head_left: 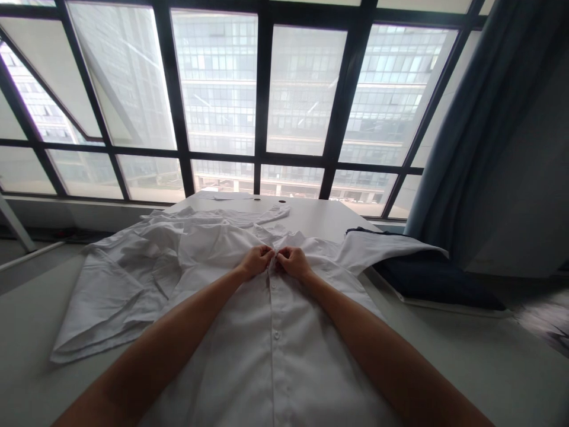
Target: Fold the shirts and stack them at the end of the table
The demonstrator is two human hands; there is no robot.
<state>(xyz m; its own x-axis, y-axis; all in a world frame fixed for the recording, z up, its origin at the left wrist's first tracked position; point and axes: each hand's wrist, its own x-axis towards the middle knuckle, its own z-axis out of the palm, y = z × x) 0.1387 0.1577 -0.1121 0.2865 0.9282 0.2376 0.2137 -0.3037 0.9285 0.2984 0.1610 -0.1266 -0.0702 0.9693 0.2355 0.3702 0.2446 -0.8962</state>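
White shirt (240, 344): likely light, soft, quick to crease; best held by the placket (277, 311). Left hand (256, 261), right hand (293, 261) pinch its far end, fingers curled closed.

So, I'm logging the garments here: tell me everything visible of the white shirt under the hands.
The white shirt lies spread, softly wrinkled, on a pale table, its near end cut off by the picture. The fabric looks thin and smooth. A front strip with small buttons runs down the middle; the left hand and right hand pinch it higher up. What looks like a sleeve lies over dark cloth. Its left edge is unclear.
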